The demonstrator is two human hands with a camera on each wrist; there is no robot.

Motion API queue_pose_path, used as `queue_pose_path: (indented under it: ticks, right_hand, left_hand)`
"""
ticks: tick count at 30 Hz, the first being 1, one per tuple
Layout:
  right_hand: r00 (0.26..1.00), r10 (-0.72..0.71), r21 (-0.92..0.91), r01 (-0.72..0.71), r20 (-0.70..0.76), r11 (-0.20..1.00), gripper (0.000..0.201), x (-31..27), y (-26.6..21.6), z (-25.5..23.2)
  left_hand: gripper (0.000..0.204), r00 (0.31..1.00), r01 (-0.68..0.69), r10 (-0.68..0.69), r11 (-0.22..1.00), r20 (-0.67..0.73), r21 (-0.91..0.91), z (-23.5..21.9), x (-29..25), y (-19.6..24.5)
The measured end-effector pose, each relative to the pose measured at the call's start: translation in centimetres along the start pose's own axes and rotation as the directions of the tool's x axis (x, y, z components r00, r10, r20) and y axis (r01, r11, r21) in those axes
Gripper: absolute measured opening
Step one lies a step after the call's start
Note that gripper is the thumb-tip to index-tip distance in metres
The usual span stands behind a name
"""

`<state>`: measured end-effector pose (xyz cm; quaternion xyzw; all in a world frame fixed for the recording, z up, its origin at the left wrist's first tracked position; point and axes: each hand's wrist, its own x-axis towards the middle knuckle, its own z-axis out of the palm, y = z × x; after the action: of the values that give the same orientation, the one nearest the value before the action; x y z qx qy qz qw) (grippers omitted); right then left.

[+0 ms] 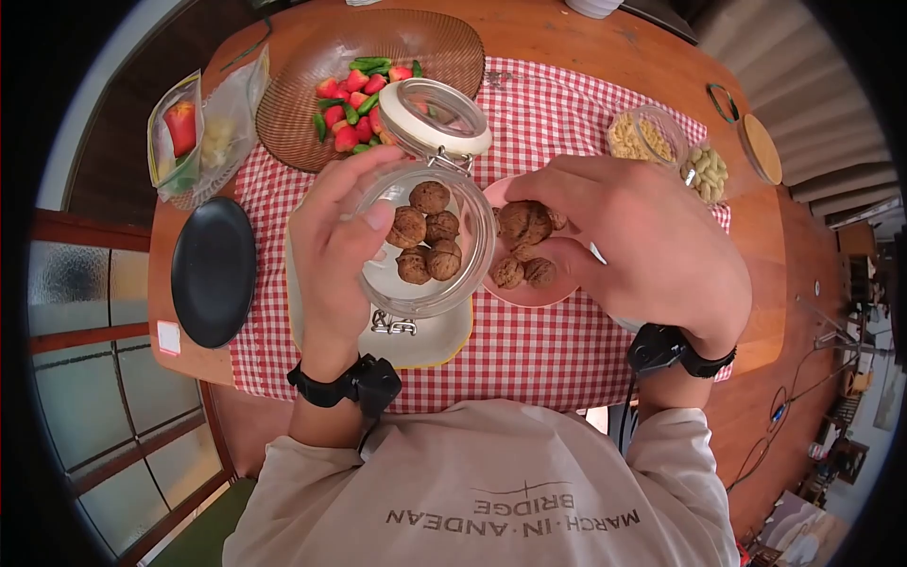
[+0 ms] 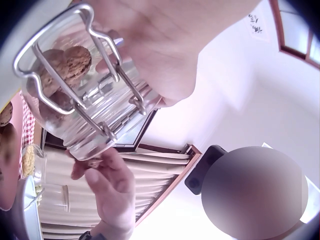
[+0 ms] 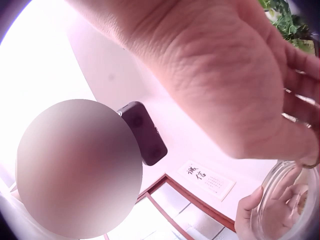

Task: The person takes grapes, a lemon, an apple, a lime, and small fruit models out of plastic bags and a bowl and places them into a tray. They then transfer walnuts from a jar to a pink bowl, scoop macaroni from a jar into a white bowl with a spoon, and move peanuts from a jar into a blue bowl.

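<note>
My left hand [image 1: 331,236] grips a clear glass clip-top jar [image 1: 430,304], tilted with its mouth toward my right hand. Inside the jar lie several walnuts [image 1: 408,229], and its white-edged lid [image 1: 416,128] hangs open on the wire hinge. Between thumb and fingers my right hand [image 1: 652,227] pinches a walnut [image 1: 525,223] beside the jar's mouth. Below that hand, more walnuts [image 1: 508,273] sit on a pink plate [image 1: 557,293]. The left wrist view shows the jar's wire clasp [image 2: 75,95] up close, with the pinched walnut [image 2: 90,162] at the rim.
A pale yellow-edged tray [image 1: 444,348] lies under the jar. Around the checked cloth [image 1: 529,354] are a ribbed glass dish [image 1: 293,123] of red and green produce, a black oval plate [image 1: 213,274], bags [image 1: 175,142], and tubs of yellow bits [image 1: 628,137] and peanuts [image 1: 707,173].
</note>
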<state>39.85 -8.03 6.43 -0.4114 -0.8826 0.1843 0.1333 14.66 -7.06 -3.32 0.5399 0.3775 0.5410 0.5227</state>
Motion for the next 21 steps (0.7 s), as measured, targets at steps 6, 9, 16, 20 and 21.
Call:
queue_pose_path:
  ticks: [6, 9, 16, 20, 21]
  right_hand:
    - [0.998, 0.008, -0.134, -0.017, -0.065, 0.991, 0.039, 0.6, 0.9, 1.3]
    - [0.937, -0.17, -0.158, 0.126, -0.306, 0.979, 0.03, 1.7, -0.3, 2.3]
    - [0.951, -0.266, -0.31, 0.209, -0.155, 0.927, 0.016, 2.9, -3.2, 7.3]
    - [0.992, -0.122, -0.276, 0.11, -0.026, 0.955, 0.013, 3.3, -3.9, 9.0]
    - [0.992, -0.127, -0.254, 0.122, -0.001, 0.959, 0.013, 3.3, -3.8, 8.7]
  left_hand:
    - [0.054, 0.999, 0.029, -0.03, 0.998, -0.019, -0.064, -0.1, -0.1, 0.0]
    - [0.053, 0.999, 0.019, -0.02, 0.999, -0.027, -0.028, 0.1, -0.1, 0.0]
    - [0.051, 0.997, -0.057, 0.062, 0.994, -0.045, 0.098, 0.9, -0.1, -0.1]
    - [0.054, 0.998, -0.066, 0.062, 0.973, 0.025, 0.222, 0.6, -0.3, -0.1]
    - [0.056, 0.998, -0.066, 0.063, 0.974, 0.019, 0.215, 0.8, -0.4, -0.3]
